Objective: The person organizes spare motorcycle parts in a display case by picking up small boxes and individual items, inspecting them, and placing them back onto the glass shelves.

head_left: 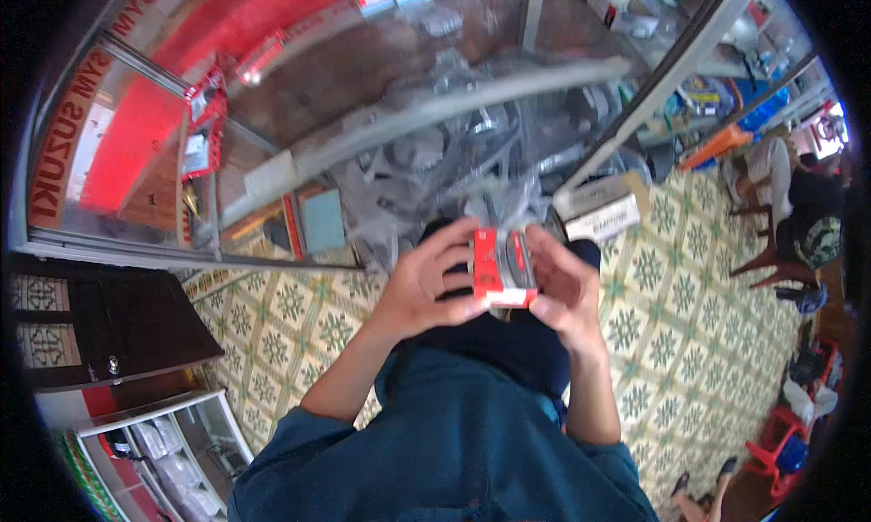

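Note:
A small red box with a grey and black round pattern on it is held up between both hands in front of my lap. My left hand grips its left side, thumb along the near edge and fingers spread behind. On the opposite side my right hand has its thumb at the near corner and its fingertips at the far corner. A pale strip with writing, too blurred to read, runs along the box's near face. Beyond the hands, clear plastic-wrapped parts lie inside a glass display case.
Right of the case, an opened white carton sits on the patterned tile floor. A dark wooden door and a white-framed cabinet are at left. People sit at right, near a red plastic stool.

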Action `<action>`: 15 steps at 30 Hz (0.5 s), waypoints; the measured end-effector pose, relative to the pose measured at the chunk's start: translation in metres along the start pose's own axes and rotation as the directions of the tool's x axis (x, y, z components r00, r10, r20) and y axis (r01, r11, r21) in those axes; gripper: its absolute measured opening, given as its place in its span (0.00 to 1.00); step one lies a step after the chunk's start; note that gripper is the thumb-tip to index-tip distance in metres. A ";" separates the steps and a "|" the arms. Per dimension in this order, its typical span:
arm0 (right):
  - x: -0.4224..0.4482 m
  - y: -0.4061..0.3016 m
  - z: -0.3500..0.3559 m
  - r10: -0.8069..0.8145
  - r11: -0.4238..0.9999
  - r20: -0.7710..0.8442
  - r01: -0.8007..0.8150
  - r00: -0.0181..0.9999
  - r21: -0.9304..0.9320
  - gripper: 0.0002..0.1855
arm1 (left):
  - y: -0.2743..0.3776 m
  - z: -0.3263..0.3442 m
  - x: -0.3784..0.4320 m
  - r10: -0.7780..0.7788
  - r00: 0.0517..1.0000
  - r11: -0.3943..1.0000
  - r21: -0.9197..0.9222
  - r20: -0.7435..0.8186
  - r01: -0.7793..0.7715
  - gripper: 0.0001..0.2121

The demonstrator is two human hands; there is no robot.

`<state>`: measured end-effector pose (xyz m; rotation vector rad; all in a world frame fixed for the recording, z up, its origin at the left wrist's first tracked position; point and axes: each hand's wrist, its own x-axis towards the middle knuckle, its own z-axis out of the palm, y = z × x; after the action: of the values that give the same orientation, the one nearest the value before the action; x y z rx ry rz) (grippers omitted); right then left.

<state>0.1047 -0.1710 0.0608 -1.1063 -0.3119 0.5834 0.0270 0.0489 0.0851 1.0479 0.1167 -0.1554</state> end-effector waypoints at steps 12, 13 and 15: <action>0.001 0.001 -0.012 -0.152 0.975 0.103 0.166 0.983 -0.146 0.52 | 0.047 -0.004 0.028 0.133 0.946 0.744 0.601 0.296 -0.293 0.38; 0.001 0.000 -0.013 -0.180 0.967 0.095 0.194 0.979 -0.167 0.52 | 0.055 -0.004 0.033 0.167 0.941 0.706 0.630 0.295 -0.323 0.35; -0.001 0.001 -0.017 -0.206 0.960 0.073 0.216 0.976 -0.176 0.52 | 0.073 -0.013 0.040 0.256 0.917 0.580 0.711 0.306 -0.399 0.34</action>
<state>0.1120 -0.1842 0.0523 -1.2173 -0.5322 0.3999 0.0799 0.0927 0.1343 1.8939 -0.3463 0.0656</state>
